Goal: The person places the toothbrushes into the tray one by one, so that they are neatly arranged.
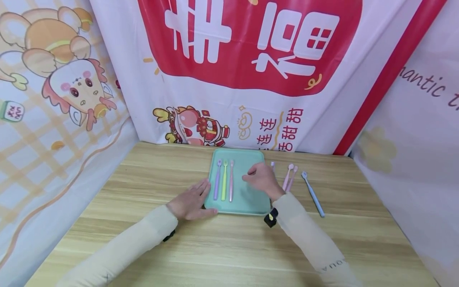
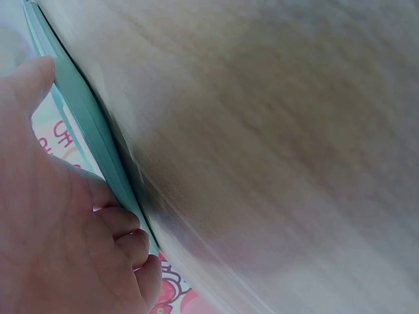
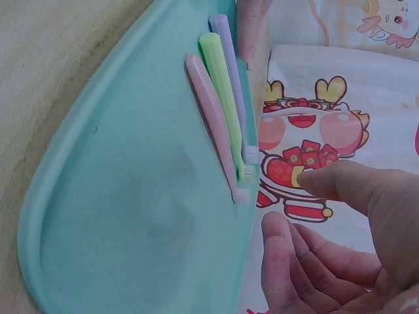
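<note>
A mint-green tray (image 1: 247,204) lies on the table with three toothbrushes side by side on its left part: a purple toothbrush (image 1: 216,184), a yellow-green toothbrush (image 1: 224,184) and a pink toothbrush (image 1: 231,185). Their heads point to the far side. My left hand (image 1: 191,200) rests against the tray's left edge, fingers along the side and thumb at the near corner. Above the tray's right half is my right hand (image 1: 263,180). In the right wrist view, thumb and loosely bent fingers (image 3: 278,245) stand apart with nothing between them.
Right of the tray lie a purple toothbrush (image 1: 272,164) partly hidden by my right hand, a pink toothbrush (image 1: 288,175), a pinkish-purple toothbrush (image 1: 293,177) and a blue toothbrush (image 1: 313,195). A printed cloth (image 1: 215,87) hangs behind the wooden table (image 1: 233,247).
</note>
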A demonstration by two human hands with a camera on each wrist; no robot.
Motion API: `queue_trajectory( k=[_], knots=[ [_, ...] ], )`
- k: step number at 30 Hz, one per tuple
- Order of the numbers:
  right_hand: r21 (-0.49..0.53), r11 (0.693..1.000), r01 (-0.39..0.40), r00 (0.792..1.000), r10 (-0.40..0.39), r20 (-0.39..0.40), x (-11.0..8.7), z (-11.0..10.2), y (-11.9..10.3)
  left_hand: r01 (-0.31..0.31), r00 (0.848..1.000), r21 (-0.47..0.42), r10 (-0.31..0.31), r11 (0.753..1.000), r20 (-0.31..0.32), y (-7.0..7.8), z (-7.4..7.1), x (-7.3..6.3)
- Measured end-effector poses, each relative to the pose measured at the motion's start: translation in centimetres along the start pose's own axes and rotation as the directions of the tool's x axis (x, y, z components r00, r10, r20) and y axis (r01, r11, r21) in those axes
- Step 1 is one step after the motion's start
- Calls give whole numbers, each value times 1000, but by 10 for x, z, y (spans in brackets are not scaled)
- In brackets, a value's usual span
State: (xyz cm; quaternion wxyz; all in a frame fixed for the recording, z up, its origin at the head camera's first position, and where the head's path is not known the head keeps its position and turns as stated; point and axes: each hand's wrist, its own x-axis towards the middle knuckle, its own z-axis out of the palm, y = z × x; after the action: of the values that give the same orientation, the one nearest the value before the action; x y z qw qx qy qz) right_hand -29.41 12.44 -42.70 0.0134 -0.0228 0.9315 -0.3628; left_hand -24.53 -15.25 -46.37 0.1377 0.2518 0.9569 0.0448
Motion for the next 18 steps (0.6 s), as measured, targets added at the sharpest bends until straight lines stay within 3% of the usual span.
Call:
queue_trajectory(
  k=[6, 18],
  knots=[
    [-14, 999, 50, 999, -50, -4, -8, -25, 12, 4, 1000, 2, -4, 1000, 2, 0, -1, 0],
    [-88, 996, 19, 1000, -18, 17, -24, -69, 55, 1, 1000, 6, -1, 1000, -1, 0, -1, -1]
  ],
)
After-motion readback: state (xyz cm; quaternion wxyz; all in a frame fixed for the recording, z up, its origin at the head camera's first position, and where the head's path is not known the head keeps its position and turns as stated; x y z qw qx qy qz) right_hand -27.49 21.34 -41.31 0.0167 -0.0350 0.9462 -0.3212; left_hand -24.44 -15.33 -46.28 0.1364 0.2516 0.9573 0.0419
